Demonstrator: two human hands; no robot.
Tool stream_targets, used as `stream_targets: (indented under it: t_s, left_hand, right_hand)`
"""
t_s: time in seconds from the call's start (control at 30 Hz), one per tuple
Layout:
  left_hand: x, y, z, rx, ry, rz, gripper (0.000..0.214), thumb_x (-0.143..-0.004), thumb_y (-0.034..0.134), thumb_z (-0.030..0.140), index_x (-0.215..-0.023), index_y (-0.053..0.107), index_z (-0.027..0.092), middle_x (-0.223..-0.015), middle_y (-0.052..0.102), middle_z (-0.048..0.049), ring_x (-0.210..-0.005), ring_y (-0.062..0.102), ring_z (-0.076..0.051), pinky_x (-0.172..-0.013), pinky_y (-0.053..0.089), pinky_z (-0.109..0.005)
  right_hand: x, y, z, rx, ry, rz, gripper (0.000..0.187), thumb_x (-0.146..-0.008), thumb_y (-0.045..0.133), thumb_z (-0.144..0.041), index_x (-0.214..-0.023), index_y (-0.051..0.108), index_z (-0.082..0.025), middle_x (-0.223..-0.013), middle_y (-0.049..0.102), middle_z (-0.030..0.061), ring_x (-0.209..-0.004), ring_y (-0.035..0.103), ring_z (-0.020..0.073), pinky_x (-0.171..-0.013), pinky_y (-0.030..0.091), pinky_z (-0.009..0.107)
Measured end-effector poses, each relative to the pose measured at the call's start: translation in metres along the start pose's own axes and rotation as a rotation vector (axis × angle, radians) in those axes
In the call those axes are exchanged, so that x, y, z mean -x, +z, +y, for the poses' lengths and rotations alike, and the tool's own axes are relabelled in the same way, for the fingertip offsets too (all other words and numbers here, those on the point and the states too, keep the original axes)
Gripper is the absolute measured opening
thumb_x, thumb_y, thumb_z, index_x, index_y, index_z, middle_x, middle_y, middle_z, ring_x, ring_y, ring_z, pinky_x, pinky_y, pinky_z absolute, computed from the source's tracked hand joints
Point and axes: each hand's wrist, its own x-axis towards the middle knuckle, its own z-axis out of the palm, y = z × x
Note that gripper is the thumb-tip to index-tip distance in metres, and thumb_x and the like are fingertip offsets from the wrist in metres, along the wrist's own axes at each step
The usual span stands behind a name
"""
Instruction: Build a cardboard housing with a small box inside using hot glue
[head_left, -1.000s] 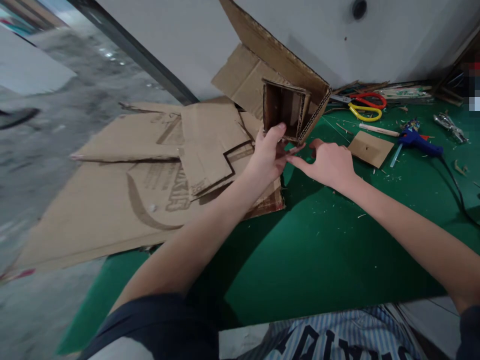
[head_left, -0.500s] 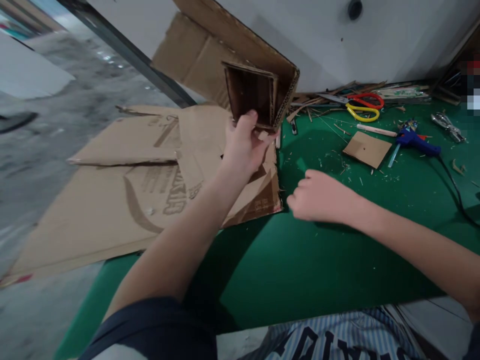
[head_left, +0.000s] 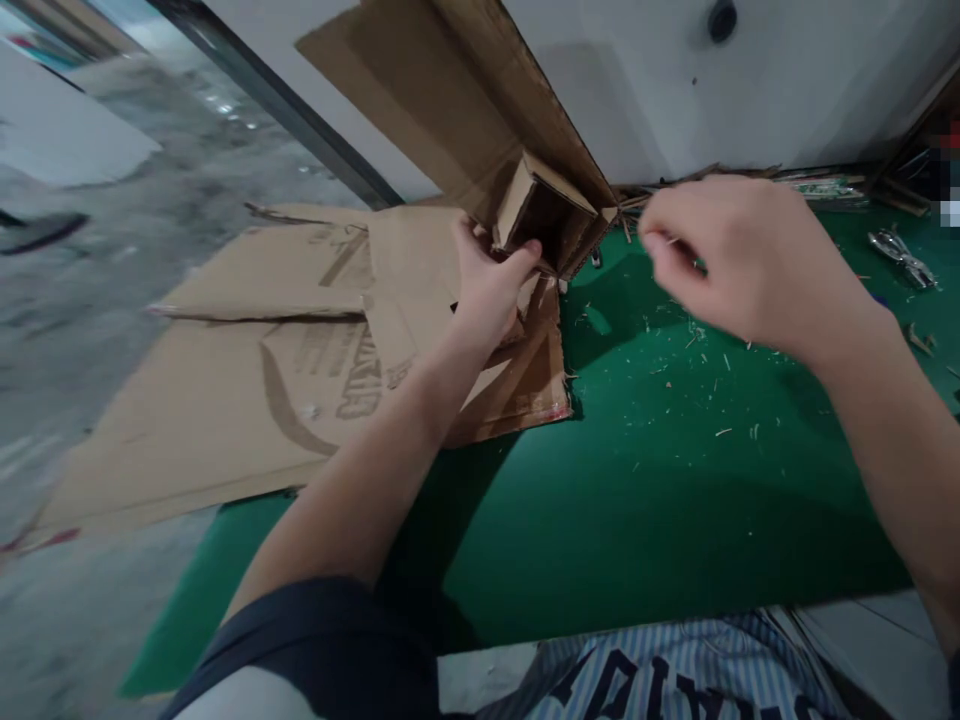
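My left hand point(head_left: 491, 275) grips a cardboard structure point(head_left: 442, 90) by its lower corner, thumb over the rim of the small open box point(head_left: 551, 205) fixed at its end. The long cardboard walls rise up and to the left, tilted. To the right, my right hand point(head_left: 739, 265) is raised above the table, fingers curled in with the thumb against them. Whether anything lies between those fingers, I cannot make out. My right hand and forearm hide the scissors, the small cardboard square and most of the blue glue gun point(head_left: 879, 299).
Flattened printed cardboard point(head_left: 217, 400) covers the left of the green table point(head_left: 600, 540) and overhangs its edge. Scraps and shreds are scattered about. A clear coiled bundle point(head_left: 904, 258) lies at the right. A white wall point(head_left: 637, 90) stands behind.
My right hand has lifted and moved right, now covering the scissors and cardboard square. My left hand has tilted and lowered the cardboard structure, so the small box faces differently.
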Motion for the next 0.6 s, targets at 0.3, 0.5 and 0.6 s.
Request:
stream_targets:
  t_s: [0.3, 0.5, 0.6]
  left_hand:
    - [0.012, 0.014, 0.003, -0.127, 0.186, 0.037, 0.065, -0.057, 0.097, 0.041, -0.102, 0.051, 0.034, -0.119, 0.066, 0.0022, -0.122, 0.060, -0.028, -0.095, 0.054, -0.041]
    - [0.012, 0.015, 0.000, -0.087, 0.205, -0.033, 0.071, -0.056, 0.102, 0.045, -0.104, 0.051, 0.031, -0.113, 0.067, 0.0046, -0.124, 0.057, -0.026, -0.110, 0.048, -0.044]
    - [0.013, 0.016, 0.000, -0.095, 0.188, -0.053, 0.073, -0.056, 0.102, 0.046, -0.107, 0.051, 0.034, -0.119, 0.066, 0.0052, -0.134, 0.052, -0.028, -0.112, 0.048, -0.045]
  right_hand:
    - [-0.004, 0.140, 0.062, -0.081, -0.044, -0.329, 0.054, -0.106, 0.045, -0.034, -0.155, 0.055, -0.011, -0.161, 0.053, 0.0194, -0.143, 0.056, 0.0372, -0.115, 0.049, 0.054]
    - [0.018, 0.133, 0.021, 0.046, -0.049, -0.307, 0.058, -0.108, 0.042, -0.034, -0.152, 0.054, 0.004, -0.159, 0.051, 0.0292, -0.144, 0.056, 0.0397, -0.122, 0.044, 0.053]
    - [0.029, 0.133, -0.003, 0.046, -0.065, -0.248, 0.060, -0.109, 0.044, -0.037, -0.151, 0.054, 0.005, -0.158, 0.052, 0.0296, -0.144, 0.056, 0.0399, -0.123, 0.044, 0.052]
